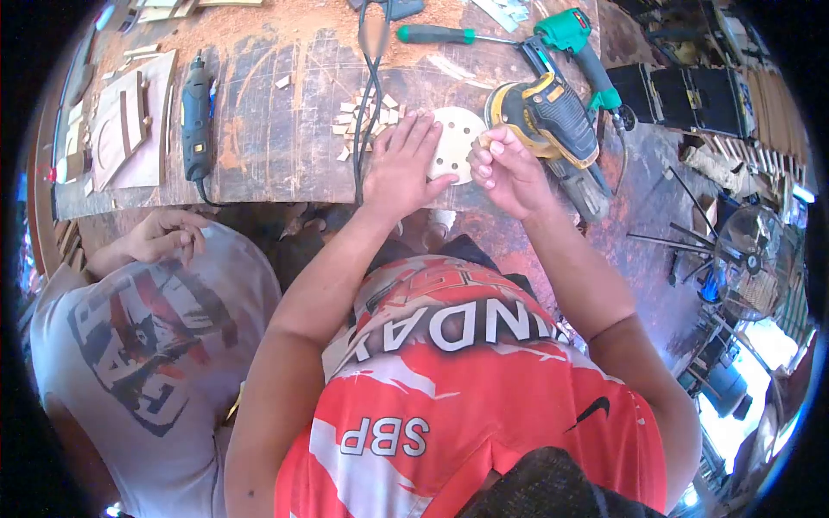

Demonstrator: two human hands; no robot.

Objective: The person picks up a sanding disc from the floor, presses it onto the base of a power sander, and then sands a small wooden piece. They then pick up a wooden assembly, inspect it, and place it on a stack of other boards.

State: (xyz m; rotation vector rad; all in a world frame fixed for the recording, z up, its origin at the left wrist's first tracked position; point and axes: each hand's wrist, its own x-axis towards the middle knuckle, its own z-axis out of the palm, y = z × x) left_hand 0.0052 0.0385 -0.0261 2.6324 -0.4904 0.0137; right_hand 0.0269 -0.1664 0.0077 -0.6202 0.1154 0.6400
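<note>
My left hand [403,164] lies flat at the table's front edge, fingers stretched out, its thumb and fingertips against the left rim of a pale round sanding disc [455,138] with several holes. My right hand [509,177] is closed in a pinch just right of the disc, with a small wood piece [486,145] between thumb and fingers. Behind my left hand, several small wood pieces [345,119] lie scattered, with a dark cable [371,95] running across them. A yellow and black orbital sander [548,116] stands close beyond my right hand.
A green nail gun [570,39] and a screwdriver [436,34] lie at the back right. Left on the table [268,155] are a rotary tool [197,121] and wooden boards [160,121]. A co-worker [164,345] sits at my left. A fan [747,259] stands right.
</note>
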